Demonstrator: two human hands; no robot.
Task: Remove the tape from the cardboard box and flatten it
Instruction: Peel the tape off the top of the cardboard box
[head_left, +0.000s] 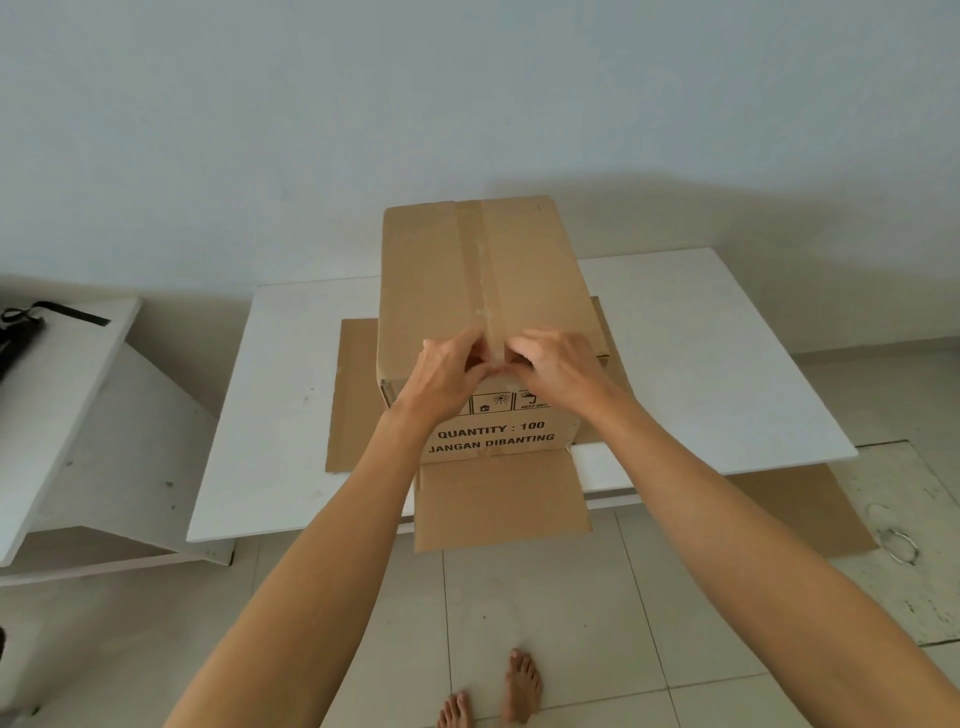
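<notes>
A brown cardboard box (535, 270) stands on the white table (280, 395), its bottom flaps spread flat under it and hanging over the front edge. A strip of clear tape (487, 260) runs down the middle seam of its top. My left hand (451, 378) and my right hand (555, 370) meet at the near top edge, right where the tape folds over. The fingers of both are curled and pinched at the tape's end. Black print on the near side reads "QUANTITY : 100".
A second white table (57, 384) stands tilted at the left with a black strap (31, 322) on it. A flat cardboard sheet (810, 509) lies on the tiled floor under the table at the right. My bare feet (498, 696) are below. A wall is close behind.
</notes>
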